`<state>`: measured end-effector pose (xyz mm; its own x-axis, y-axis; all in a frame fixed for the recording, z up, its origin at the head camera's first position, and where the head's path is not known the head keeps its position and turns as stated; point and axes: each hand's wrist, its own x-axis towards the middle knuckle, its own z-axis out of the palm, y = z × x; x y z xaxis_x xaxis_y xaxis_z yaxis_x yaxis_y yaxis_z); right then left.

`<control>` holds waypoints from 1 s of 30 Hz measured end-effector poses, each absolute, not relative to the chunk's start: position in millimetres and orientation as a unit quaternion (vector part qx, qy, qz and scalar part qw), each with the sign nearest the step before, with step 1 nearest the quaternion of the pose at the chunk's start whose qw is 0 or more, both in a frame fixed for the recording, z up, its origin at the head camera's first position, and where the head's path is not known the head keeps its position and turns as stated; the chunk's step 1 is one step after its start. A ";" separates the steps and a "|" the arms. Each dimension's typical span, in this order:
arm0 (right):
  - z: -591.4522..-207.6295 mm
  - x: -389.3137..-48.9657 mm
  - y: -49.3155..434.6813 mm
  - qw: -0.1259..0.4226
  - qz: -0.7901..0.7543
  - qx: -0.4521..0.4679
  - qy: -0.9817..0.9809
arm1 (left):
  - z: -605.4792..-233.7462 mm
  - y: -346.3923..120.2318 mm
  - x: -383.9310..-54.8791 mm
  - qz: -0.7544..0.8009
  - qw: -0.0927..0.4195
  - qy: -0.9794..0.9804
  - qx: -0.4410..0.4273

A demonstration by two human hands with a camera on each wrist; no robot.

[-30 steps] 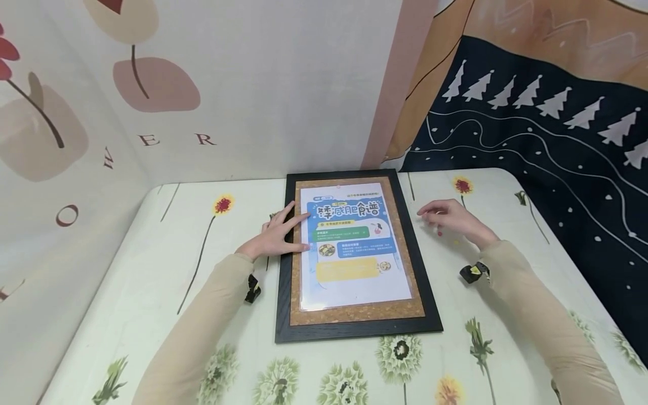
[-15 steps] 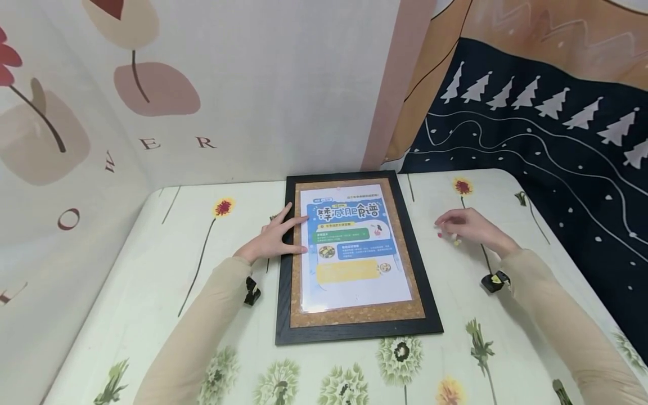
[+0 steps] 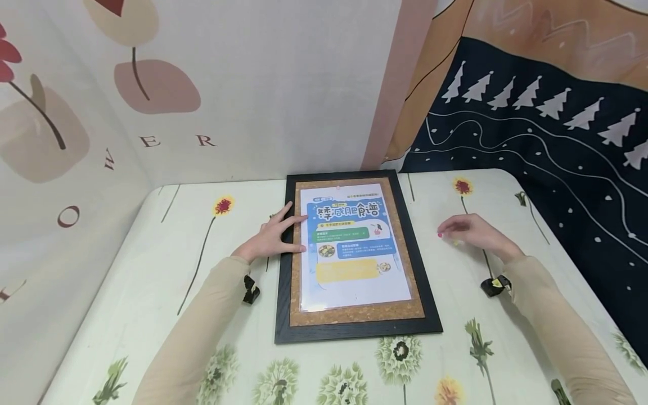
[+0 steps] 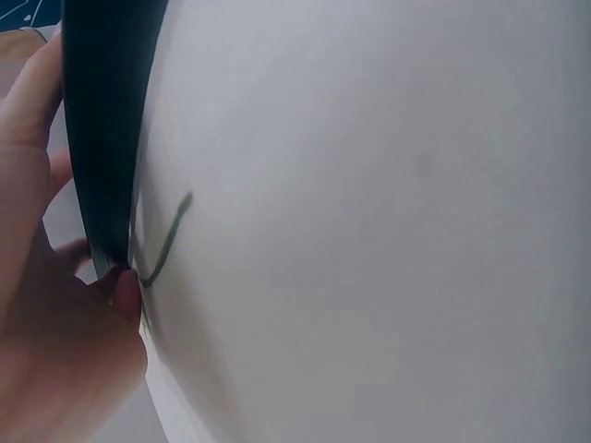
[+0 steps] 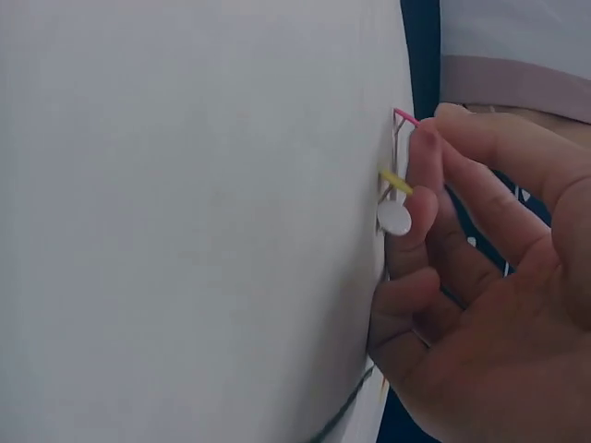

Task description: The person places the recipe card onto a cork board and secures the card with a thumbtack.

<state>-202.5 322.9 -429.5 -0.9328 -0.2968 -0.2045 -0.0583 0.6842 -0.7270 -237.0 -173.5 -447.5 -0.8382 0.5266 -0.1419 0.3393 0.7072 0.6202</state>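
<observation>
My left hand (image 3: 270,235) lies across the left border of a black-framed cork board (image 3: 359,334), thumb and index finger spread onto its paper poster (image 3: 354,247). Its other fingers meet the frame's outer edge, seen close up in the left wrist view. To the right of the board, my right hand (image 3: 478,233) is low over the tablecloth. Thumb and index fingertips pinch the edge of a pink thumbtack (image 5: 404,116). A yellow thumbtack (image 5: 396,182) and a white thumbtack (image 5: 394,218) rest by the other curled fingers.
The cork board lies flat near the back of a table with a flowered cloth (image 3: 324,365). Behind it hangs a pale printed curtain (image 3: 263,101). A dark cloth with white trees (image 3: 531,140) covers the right side.
My right hand has drawn back rightward from near the board, then lowered its fingertips onto the pink thumbtack. The left hand and the board stay in place.
</observation>
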 end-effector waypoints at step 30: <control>-428.6 -220.7 295.9 0.149 -0.408 -0.080 0.897 | -444.4 -173.4 -236.2 0.275 0.140 0.918 0.249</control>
<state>-220.7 295.9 -428.6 -0.9427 -0.2652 -0.2026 -0.0218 0.6549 -0.7554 -236.2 -173.4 -444.4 -0.8363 0.5349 -0.1207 0.3803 0.7243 0.5751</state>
